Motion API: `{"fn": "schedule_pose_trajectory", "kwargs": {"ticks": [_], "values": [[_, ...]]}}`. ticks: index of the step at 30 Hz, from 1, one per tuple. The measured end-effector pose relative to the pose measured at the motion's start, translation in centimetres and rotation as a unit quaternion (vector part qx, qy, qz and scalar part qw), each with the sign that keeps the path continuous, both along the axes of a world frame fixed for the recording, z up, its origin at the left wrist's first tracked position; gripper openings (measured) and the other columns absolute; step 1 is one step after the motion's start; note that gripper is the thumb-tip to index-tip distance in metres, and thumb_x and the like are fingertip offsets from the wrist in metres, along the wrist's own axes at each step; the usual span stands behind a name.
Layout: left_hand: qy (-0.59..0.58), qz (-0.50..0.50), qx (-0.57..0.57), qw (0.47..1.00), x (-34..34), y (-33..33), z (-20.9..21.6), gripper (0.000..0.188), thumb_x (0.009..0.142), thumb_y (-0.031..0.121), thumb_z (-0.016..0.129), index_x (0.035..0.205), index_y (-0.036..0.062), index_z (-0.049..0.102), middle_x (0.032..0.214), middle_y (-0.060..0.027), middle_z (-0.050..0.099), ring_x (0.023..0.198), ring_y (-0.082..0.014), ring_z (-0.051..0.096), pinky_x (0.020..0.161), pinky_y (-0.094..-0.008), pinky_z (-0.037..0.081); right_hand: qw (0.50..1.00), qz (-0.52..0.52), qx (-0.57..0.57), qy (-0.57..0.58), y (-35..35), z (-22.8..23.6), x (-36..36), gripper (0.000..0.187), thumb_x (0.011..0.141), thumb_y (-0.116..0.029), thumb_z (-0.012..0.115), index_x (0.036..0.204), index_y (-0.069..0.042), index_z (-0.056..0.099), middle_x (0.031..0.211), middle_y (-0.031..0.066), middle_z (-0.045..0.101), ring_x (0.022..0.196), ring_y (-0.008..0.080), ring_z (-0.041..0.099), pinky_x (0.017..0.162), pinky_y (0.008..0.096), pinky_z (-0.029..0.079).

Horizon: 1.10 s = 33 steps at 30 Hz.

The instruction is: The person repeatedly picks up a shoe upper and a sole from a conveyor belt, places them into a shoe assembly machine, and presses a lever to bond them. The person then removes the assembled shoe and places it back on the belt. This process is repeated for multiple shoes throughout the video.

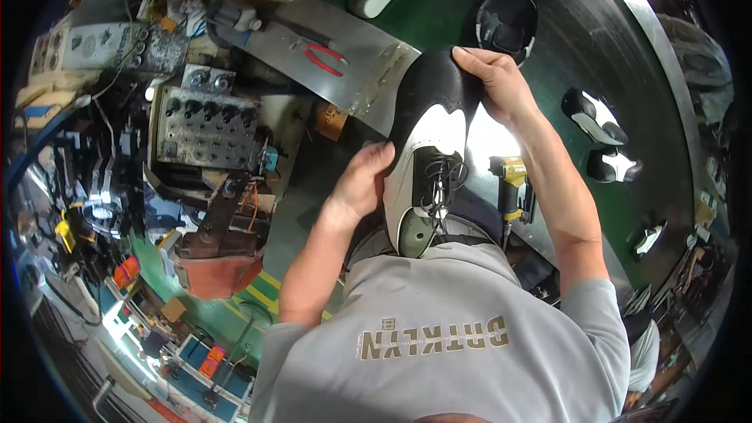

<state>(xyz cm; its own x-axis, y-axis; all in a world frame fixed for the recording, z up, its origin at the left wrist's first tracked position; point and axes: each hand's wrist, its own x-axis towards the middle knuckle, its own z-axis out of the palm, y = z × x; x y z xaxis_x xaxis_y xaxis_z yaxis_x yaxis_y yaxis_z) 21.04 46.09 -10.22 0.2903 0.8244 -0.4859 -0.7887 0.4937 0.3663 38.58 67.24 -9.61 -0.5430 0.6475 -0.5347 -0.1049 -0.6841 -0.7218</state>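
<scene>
A black and white lace-up shoe [440,129] is held in front of my body, its toe pointing away from me. Dark laces cross its middle, and a green shoe last [415,233] shows in the heel opening. My left hand [366,178] grips the shoe's left side, thumb on top. At the toe, my right hand [497,84] pinches the front right edge between thumb and fingers; part of those fingers is hidden underneath. A yellow and black air tool [513,186] lies right of the shoe, below my right forearm.
Red-handled pincers [323,56] rest on a metal plate [345,92] ahead of my left hand. A worn machine with a knobbed control box [205,129] stands at left. Across the curved green conveyor [564,39] at right, several black and white shoes [597,116] are spread.
</scene>
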Motion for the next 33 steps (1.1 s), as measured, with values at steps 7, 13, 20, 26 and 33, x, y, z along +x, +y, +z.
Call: {"fn": "schedule_pose_trajectory", "kwargs": {"ticks": [7,13,20,26,33], "values": [[0.438,0.273,-0.069,0.854,-1.6,-4.9,2.9,0.027,0.101,0.024,0.056,0.084,0.0032,0.057,0.076,0.0055,0.050,0.071,-0.0045,0.041,0.063,-0.0221,0.037,0.996,0.055,0.070,-0.002,-5.8,2.1,-11.2,0.022,0.095,-0.019,0.064,0.099,0.002,0.069,0.083,0.0023,0.067,0.073,0.0085,0.059,0.068,0.0236,0.048],[0.530,0.384,-0.082,0.752,-9.1,-11.8,7.3,0.032,0.102,0.019,0.054,0.074,0.0046,0.049,0.069,0.0078,0.041,0.066,-0.0026,0.032,0.054,-0.0222,0.029,0.974,0.137,0.178,-0.009,-12.8,6.0,-25.0,0.031,0.100,-0.029,0.058,0.086,-0.001,0.062,0.073,-0.0065,0.052,0.067,0.0039,0.043,0.058,0.0249,0.038],[0.466,0.536,-0.078,0.700,-19.4,-22.2,13.8,0.024,0.103,0.020,0.051,0.089,0.0020,0.060,0.080,0.0046,0.058,0.071,-0.0015,0.046,0.062,-0.0194,0.039,0.952,0.236,0.088,0.172,-23.4,13.8,-39.0,0.037,0.102,-0.035,0.051,0.103,-0.001,0.063,0.094,0.0010,0.063,0.084,0.0059,0.053,0.078,0.0225,0.044],[0.444,0.611,-0.078,0.650,-26.4,-29.9,16.6,0.030,0.105,0.020,0.043,0.110,-0.0043,0.061,0.099,-0.0140,0.070,0.080,-0.0173,0.070,0.075,-0.0284,0.058,0.899,0.312,0.262,0.158,-31.4,14.6,-47.9,0.037,0.106,-0.032,0.039,0.113,-0.002,0.059,0.106,0.0093,0.063,0.096,0.0145,0.060,0.085,0.0292,0.050],[0.392,0.667,-0.046,0.632,-33.5,-34.7,18.2,0.029,0.105,0.020,0.042,0.112,-0.0027,0.059,0.098,-0.0117,0.069,0.081,-0.0164,0.070,0.073,-0.0289,0.059,0.894,0.346,0.039,0.282,-37.9,13.0,-52.4,0.029,0.104,-0.026,0.050,0.102,0.000,0.064,0.094,0.0025,0.066,0.082,0.0065,0.058,0.076,0.0237,0.048]]}}
